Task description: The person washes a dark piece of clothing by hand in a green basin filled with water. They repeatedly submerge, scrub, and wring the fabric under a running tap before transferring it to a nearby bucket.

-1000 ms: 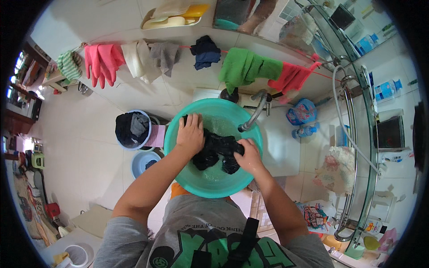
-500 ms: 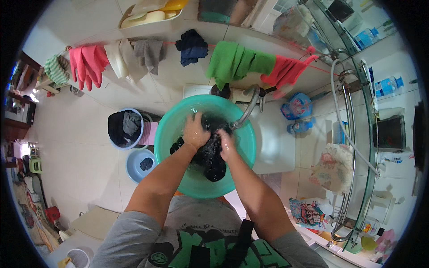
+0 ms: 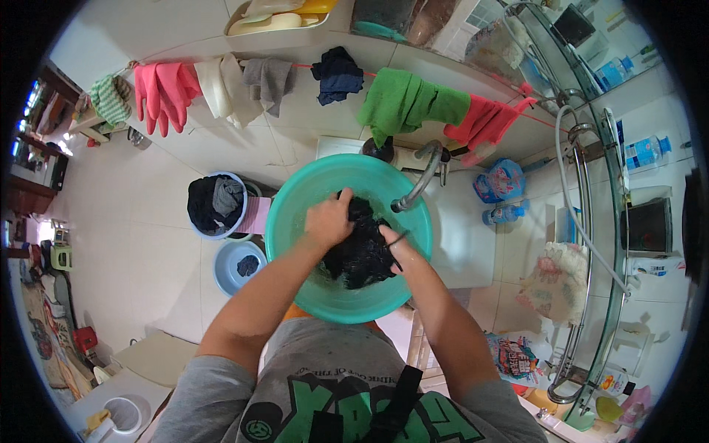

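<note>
A wet black cloth garment (image 3: 360, 255) lies bunched in water inside the round green basin (image 3: 276, 244). My left hand (image 3: 330, 220) is closed on the garment's upper left part, its thumb on top. At the garment's right side, my right hand (image 3: 399, 249) grips it with bent fingers, partly hidden by the black cloth. A thin dark cord or strap runs across this right hand. Just beyond it, the curved metal faucet (image 3: 428, 173) hangs over the basin's right rim, apart from both hands.
Left of the basin stand a light-blue bucket (image 3: 242, 214) of dark clothes and a small blue basin (image 3: 221, 269) holding a dark cloth. Pink gloves (image 3: 164, 96) and a green cloth (image 3: 410, 103) hang on a line behind. Blue bottles (image 3: 501, 181) stand to the right.
Both hands now clasp the garment more tightly and have drawn it into a compact bunch. The cord across my right hand has come into sight. The whole view has shifted slightly.
</note>
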Demonstrator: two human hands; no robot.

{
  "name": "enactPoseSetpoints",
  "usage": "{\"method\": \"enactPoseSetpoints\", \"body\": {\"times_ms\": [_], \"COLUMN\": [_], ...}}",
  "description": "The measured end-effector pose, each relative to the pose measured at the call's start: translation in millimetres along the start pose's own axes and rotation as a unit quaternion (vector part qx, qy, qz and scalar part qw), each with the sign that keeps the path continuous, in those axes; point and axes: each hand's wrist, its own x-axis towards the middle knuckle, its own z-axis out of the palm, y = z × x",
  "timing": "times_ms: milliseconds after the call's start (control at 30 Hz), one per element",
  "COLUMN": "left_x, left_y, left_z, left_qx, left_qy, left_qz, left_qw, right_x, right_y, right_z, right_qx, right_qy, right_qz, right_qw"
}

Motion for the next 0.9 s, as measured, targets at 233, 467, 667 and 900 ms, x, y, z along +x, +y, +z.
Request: {"method": "enactPoseSetpoints", "body": {"times_ms": [233, 467, 667, 900], "left_x": [-29, 1, 30, 2], "left_y": [0, 5, -32, 9], "left_z": [-20, 12, 53, 12], "left_qx": [0.381, 0.330, -0.045, -0.679], "left_qy": [-0.110, -0.293, 0.038, -0.083], "left_qz": [0.103, 0.173, 0.063, -0.195], "left_qw": [0.912, 0.880, 0.996, 0.703], "right_x": [-76, -46, 52, 89], "right_y": [1, 3, 3, -5], "right_z": [-14, 36, 23, 32], "right_qx": [-0.694, -0.785, -0.247, 0.337], "right_qy": [0.090, 0.120, 0.151, -0.203], "right_qz": [-0.398, -0.252, -0.374, -0.161], "right_qw": [0.593, 0.554, 0.881, 0.905]}}
